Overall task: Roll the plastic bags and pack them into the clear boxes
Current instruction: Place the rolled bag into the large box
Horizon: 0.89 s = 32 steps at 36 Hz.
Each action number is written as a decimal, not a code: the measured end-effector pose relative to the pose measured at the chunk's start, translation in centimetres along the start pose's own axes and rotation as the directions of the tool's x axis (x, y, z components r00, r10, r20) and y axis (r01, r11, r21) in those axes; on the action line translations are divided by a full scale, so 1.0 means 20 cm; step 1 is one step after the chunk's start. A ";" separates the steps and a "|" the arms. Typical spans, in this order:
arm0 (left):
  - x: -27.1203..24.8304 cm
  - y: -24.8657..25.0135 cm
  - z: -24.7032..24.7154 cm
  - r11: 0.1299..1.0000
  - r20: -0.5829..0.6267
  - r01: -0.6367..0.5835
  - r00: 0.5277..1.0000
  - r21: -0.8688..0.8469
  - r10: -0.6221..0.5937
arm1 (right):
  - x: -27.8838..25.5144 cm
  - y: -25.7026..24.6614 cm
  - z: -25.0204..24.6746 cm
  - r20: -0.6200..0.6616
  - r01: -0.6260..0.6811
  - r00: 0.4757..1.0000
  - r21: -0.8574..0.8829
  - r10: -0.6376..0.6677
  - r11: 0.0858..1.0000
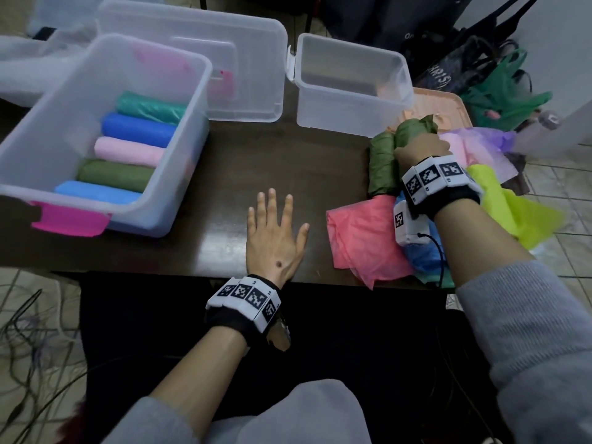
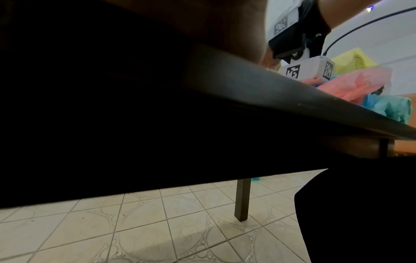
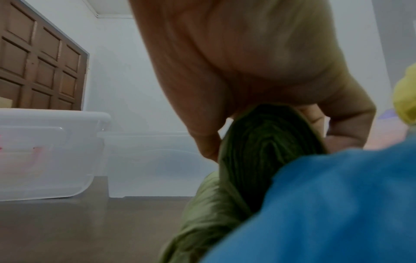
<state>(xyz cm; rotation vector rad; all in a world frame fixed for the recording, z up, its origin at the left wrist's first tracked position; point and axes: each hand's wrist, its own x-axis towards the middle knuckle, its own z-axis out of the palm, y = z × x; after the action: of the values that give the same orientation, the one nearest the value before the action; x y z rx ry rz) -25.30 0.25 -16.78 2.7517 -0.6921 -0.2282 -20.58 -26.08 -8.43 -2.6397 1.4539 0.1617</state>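
My right hand [image 1: 419, 149] grips a rolled olive-green plastic bag [image 1: 413, 129] at the table's right; in the right wrist view the fingers [image 3: 346, 128] curl round the green roll [image 3: 265, 151]. A second olive roll [image 1: 382, 165] lies just left of it. My left hand [image 1: 275, 232] rests flat and empty on the dark table [image 1: 224, 155], fingers spread. The clear box [image 1: 105, 129] at left holds several rolled bags in teal, blue, pink, olive and light blue. A smaller clear box [image 1: 349, 81] stands empty at the back.
Loose bags lie under my right wrist: salmon pink [image 1: 362, 235], blue [image 1: 423, 257], yellow-green [image 1: 512, 209] and purple [image 1: 480, 139]. A clear lid [image 1: 250, 59] lies behind the filled box. An orange tray [image 1: 448, 107] and dark bags [image 1: 448, 59] sit at far right.
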 end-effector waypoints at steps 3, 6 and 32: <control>0.00 0.00 0.00 1.000 -0.001 -0.007 1.000 -0.005 0.007 | -0.02 0.01 0.00 -0.048 -0.010 0.999 0.020 0.011 1.000; 0.00 -0.01 0.01 1.000 -0.001 -0.007 1.000 -0.001 0.007 | -0.06 -0.01 -0.03 -0.066 0.022 0.998 0.071 -0.017 0.997; 0.06 -0.11 -0.16 0.716 -0.203 0.099 0.924 -0.691 -0.325 | -0.50 -0.32 0.16 0.386 0.734 0.617 0.032 -0.685 0.679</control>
<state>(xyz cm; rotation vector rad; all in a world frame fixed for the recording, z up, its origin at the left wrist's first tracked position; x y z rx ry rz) -22.59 2.26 -14.44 2.0756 -0.1374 -0.0617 -20.71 -13.81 -9.76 -2.8422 0.2087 0.6401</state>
